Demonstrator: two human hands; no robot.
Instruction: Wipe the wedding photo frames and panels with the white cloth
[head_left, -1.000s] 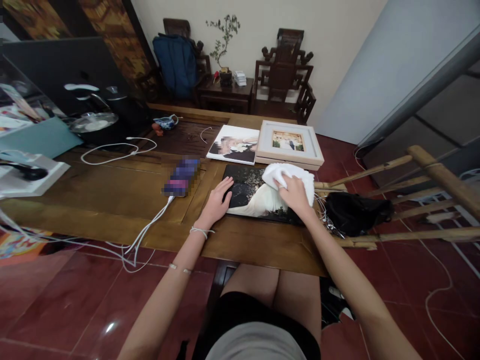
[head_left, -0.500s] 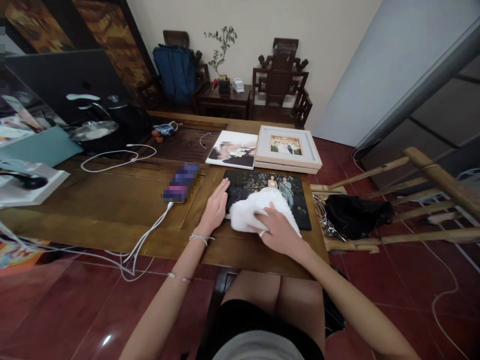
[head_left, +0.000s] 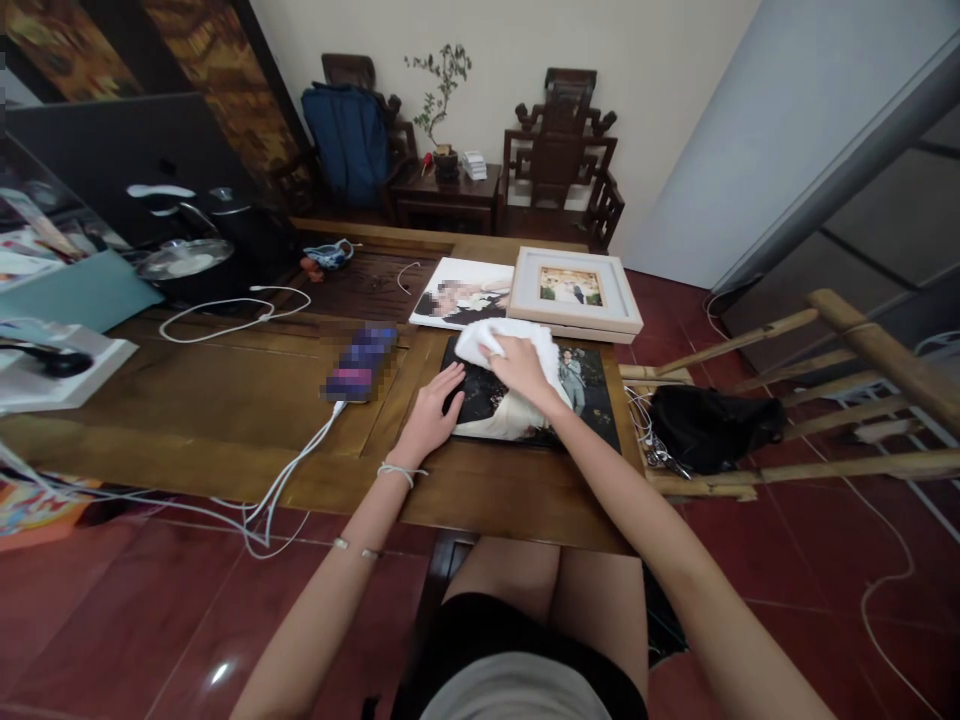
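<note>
Dark photo print: flat on tabletop, long axis crosswise. Right hand grips white cloth at far-left corner; left hand flat, open, bracing left edge.

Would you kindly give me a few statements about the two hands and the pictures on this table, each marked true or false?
1. The right hand presses a white cloth on the dark photo print. True.
2. The left hand is lifted clear of the print. False: it rests flat on its left edge.
3. The white-framed photo lies beyond the print. True.
4. The cloth covers the framed photo. False: it lies on the print.
</note>
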